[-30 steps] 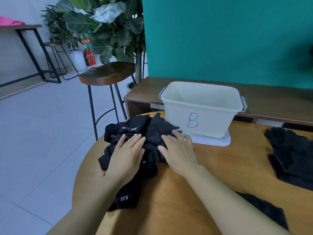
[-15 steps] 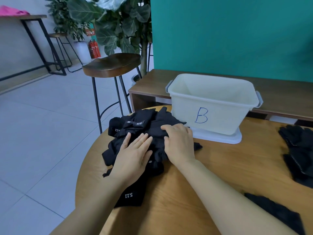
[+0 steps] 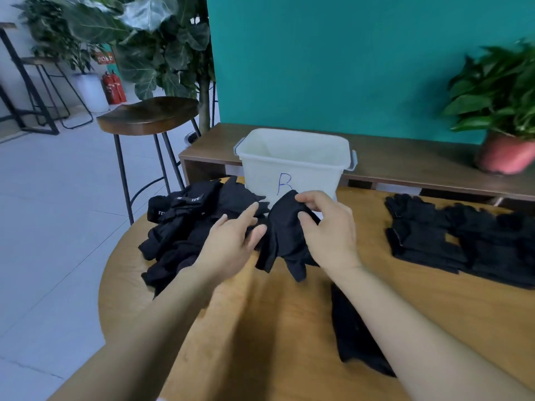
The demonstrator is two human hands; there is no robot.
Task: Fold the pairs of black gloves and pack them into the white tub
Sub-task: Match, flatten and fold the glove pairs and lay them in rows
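Observation:
A heap of black gloves (image 3: pixel 185 224) lies at the left of the round wooden table (image 3: pixel 289 322). My right hand (image 3: pixel 330 230) grips one black glove (image 3: pixel 282 235) lifted off the table, in front of the white tub (image 3: pixel 295 163) marked "B". My left hand (image 3: pixel 231 241) pinches that glove's left edge between thumb and fingers. The tub's inside looks bare from here. More black gloves (image 3: pixel 463 238) lie spread at the right, and another glove (image 3: pixel 356 337) lies under my right forearm.
A wooden bar stool (image 3: pixel 147 117) stands left of the table. Behind the tub runs a low wooden bench (image 3: pixel 405 157) with a potted plant (image 3: pixel 503 111) at its right. A large leafy plant (image 3: pixel 150 39) stands at the back left.
Both hands left the heap, where they lay flat, and moved right. My right hand has picked up one glove and my left hand has taken its edge. The camera view shifted right.

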